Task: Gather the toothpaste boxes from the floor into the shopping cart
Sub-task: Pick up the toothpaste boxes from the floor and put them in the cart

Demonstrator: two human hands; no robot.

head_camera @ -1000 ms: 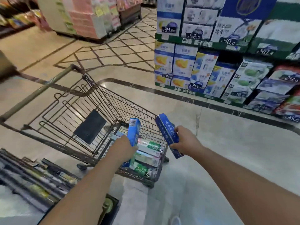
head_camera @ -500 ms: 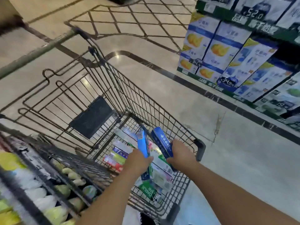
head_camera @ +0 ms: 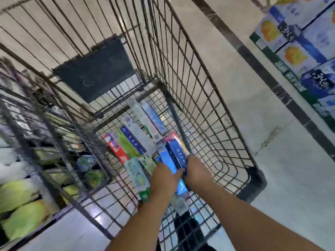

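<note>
Both my arms reach down inside the wire shopping cart (head_camera: 208, 98). My left hand (head_camera: 165, 176) grips a light blue toothpaste box (head_camera: 167, 160), held low over the pile. Close beside it, my right hand (head_camera: 196, 171) grips a dark blue toothpaste box (head_camera: 176, 153) with white lettering. The two boxes lie side by side, almost touching the heap. Several toothpaste boxes (head_camera: 134, 140) in red, green, blue and white lie on the cart's bottom. My hands cover the near ends of both held boxes.
The cart's black child-seat flap (head_camera: 97, 69) hangs at its far end. A wire shelf rack with green and yellow packs (head_camera: 21, 205) stands on the left. Stacked cartons with price tags (head_camera: 299, 42) line the right. Pale tiled floor (head_camera: 290, 169) lies between cart and cartons.
My head has tilted down over the cart. Both hands have sunk from above the rim deep into the basket, bringing the two blue boxes down to the pile.
</note>
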